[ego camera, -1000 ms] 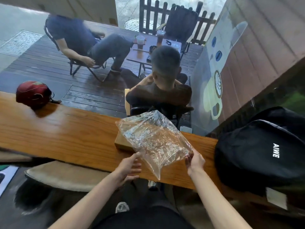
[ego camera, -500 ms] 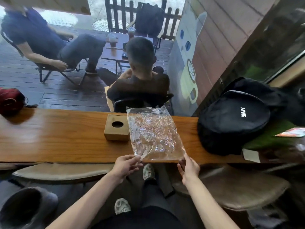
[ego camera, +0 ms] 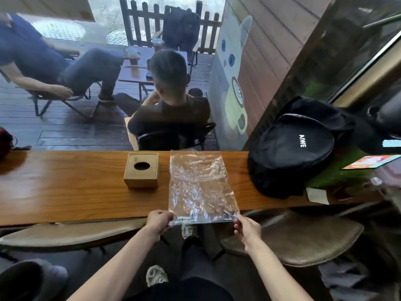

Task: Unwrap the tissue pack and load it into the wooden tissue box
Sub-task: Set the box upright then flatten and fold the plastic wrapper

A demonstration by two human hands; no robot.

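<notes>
A clear, crinkled plastic wrapper lies flat on the wooden counter, its near edge hanging just over the counter's front. My left hand pinches its near left corner. My right hand pinches its near right corner. The wooden tissue box, a small cube with an oval hole on top, stands on the counter just left of the wrapper, apart from it. No tissues show in the wrapper.
A black backpack sits on the counter to the right. Two padded stools stand under the counter's front edge. Behind the glass two people sit on a deck. A red bag rests at the far left.
The wrapper was held up crumpled over the box; now it lies spread flat on the counter to the right of the box. Both hands moved to its near corners.
</notes>
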